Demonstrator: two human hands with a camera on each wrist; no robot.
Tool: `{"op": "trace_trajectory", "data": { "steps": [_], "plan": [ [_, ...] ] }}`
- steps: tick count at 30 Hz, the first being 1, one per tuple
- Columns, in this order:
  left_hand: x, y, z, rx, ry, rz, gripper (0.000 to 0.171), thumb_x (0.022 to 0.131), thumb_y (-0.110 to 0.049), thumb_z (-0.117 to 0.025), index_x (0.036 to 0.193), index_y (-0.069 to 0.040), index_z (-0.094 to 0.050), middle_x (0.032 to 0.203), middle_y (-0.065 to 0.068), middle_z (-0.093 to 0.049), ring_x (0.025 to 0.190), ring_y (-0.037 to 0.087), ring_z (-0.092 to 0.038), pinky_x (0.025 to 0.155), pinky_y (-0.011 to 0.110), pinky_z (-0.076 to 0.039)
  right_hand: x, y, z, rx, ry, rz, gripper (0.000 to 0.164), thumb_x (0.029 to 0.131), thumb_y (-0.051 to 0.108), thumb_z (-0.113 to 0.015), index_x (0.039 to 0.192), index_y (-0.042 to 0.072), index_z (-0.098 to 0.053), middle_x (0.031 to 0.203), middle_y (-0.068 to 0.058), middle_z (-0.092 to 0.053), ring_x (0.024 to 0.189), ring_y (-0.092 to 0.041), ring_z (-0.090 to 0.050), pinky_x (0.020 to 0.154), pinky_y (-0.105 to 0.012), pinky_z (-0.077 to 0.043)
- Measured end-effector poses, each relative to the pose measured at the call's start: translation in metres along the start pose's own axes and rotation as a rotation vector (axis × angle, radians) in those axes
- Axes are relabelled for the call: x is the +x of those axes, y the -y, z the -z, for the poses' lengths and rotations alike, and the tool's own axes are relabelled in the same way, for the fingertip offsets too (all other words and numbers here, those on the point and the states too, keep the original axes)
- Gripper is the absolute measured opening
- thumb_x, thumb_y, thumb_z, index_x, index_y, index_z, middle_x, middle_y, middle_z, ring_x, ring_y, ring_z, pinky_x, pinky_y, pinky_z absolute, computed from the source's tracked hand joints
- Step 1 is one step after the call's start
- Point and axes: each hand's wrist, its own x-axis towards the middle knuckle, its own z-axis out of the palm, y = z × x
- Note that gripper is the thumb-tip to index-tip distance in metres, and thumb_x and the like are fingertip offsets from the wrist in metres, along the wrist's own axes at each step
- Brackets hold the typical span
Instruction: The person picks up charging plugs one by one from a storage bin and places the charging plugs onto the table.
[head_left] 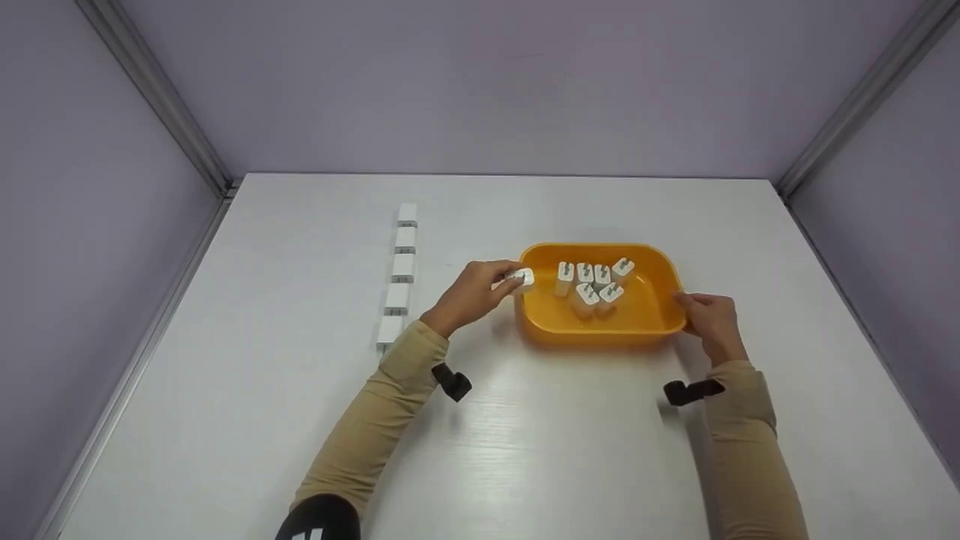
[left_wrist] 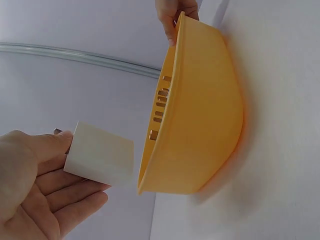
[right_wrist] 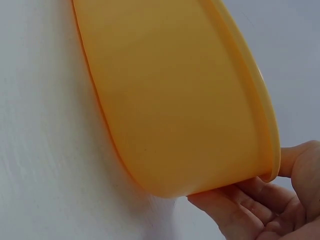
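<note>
My left hand (head_left: 476, 291) pinches a white charger plug (head_left: 523, 279) at the left rim of a yellow plastic tub (head_left: 600, 339). In the left wrist view the plug's smooth white body (left_wrist: 100, 155) faces the camera, and a metal prong shows by the thumb. Thumb and fingers of my right hand (head_left: 711, 319) grip the tub's right rim, with the fingers under the outer wall (right_wrist: 175, 100) in the right wrist view. Inside the tub several white plugs (head_left: 565, 271) stand grouped, prongs up.
Left of the tub, several white plugs (head_left: 403, 268) form a straight column on the white table (head_left: 247, 300), partly beside the left forearm. Pale panels (head_left: 480, 90) enclose the table at the back and sides.
</note>
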Motion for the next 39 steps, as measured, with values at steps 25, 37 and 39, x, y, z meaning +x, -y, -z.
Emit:
{"op": "trace_trajectory", "data": {
  "steps": [25,37,39],
  "plan": [
    [0.007,0.078,0.026,0.130,-0.171,0.210,0.037,0.099,-0.016,-0.052,0.130,0.004,-0.056,0.129,0.021,-0.063,0.122,0.032,-0.060,0.105,0.042,-0.049,-0.001,0.000,0.002,0.026,0.018,0.023,0.059,0.095,0.036,-0.056,0.136,-0.006,-0.049,0.089,0.008,-0.062,0.073,0.001,-0.063,0.068,-0.011,-0.056],
    [0.004,0.092,0.026,0.224,-0.167,0.279,0.035,0.098,-0.014,-0.054,0.127,0.004,-0.058,0.130,0.020,-0.063,0.126,0.031,-0.058,0.108,0.040,-0.048,-0.001,-0.001,0.001,-0.025,0.023,0.015,0.059,0.096,0.039,-0.052,0.137,-0.004,-0.049,0.116,-0.009,-0.061,0.079,-0.001,-0.063,0.070,-0.009,-0.055],
    [0.003,0.095,0.025,0.258,-0.161,0.263,0.034,0.097,-0.013,-0.055,0.127,0.005,-0.059,0.129,0.020,-0.063,0.125,0.031,-0.059,0.107,0.040,-0.049,-0.001,-0.002,0.002,-0.031,0.026,0.011,0.059,0.096,0.039,-0.052,0.137,-0.003,-0.049,0.119,-0.011,-0.059,0.080,-0.002,-0.063,0.070,-0.009,-0.055]
  ]
}}
